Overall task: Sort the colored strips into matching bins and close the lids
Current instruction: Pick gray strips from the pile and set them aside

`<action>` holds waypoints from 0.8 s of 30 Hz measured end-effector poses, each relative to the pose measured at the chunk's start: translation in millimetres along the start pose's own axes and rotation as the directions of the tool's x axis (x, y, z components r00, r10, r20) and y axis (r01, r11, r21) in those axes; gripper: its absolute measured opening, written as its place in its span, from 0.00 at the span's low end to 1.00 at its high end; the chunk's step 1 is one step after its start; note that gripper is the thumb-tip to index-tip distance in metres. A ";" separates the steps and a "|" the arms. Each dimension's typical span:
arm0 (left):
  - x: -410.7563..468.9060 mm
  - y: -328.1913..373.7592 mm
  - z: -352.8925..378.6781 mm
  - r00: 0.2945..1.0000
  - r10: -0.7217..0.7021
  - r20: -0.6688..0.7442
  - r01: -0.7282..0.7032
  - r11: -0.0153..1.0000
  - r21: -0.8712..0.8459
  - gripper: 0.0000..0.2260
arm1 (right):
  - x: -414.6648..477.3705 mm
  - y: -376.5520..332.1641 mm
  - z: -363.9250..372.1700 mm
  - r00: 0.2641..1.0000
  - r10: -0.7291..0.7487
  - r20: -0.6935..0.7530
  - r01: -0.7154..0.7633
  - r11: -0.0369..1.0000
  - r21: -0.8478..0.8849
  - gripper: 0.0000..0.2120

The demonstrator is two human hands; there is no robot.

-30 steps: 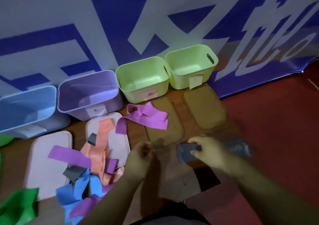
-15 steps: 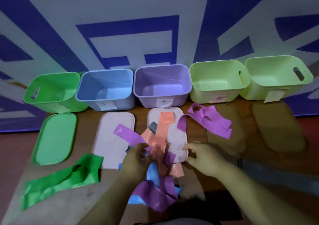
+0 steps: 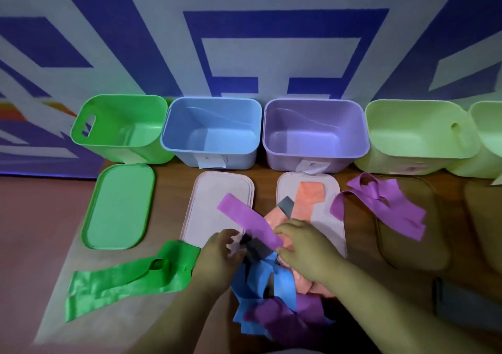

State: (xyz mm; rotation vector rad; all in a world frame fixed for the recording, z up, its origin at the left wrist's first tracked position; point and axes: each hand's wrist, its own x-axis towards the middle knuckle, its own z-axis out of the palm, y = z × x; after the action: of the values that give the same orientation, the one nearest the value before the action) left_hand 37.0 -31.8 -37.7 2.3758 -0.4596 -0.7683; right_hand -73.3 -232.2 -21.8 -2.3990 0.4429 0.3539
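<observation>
Five open bins stand in a row by the wall: green (image 3: 116,128), blue (image 3: 212,133), purple (image 3: 315,133) and two light green (image 3: 415,136), (image 3: 489,139). A tangled pile of blue strips (image 3: 260,280), orange strips (image 3: 308,199) and purple strips (image 3: 279,315) lies in front. My left hand (image 3: 217,256) curls its fingers at a grey strip (image 3: 256,247) in the pile. My right hand (image 3: 301,247) pinches the near end of a long purple strip (image 3: 244,218). A green strip (image 3: 130,280) lies to the left, looped purple strips (image 3: 380,207) to the right.
The lids lie flat in front of the bins: green lid (image 3: 119,207), two pale pink lids (image 3: 214,196), (image 3: 328,218) and two brownish lids (image 3: 407,234), (image 3: 483,218). A grey strip (image 3: 461,302) lies at the right. A blue-and-white banner hangs behind.
The view has swung left from the right-hand bins to the whole row. My right hand left the grey strip at the right, and both hands moved into the central pile.
</observation>
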 end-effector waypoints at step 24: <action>12.4 15.5 -2.6 0.983 -0.184 -0.001 0.182 0.973 -0.142 0.09 | 32.5 39.8 45.3 0.991 -0.125 0.051 0.135 0.899 -0.416 0.32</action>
State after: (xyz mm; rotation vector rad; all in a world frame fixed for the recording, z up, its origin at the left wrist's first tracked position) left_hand 46.1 -48.4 -31.4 2.3107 -0.1741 -0.8364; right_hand -66.1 -238.5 -89.6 -2.8222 0.2059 0.4533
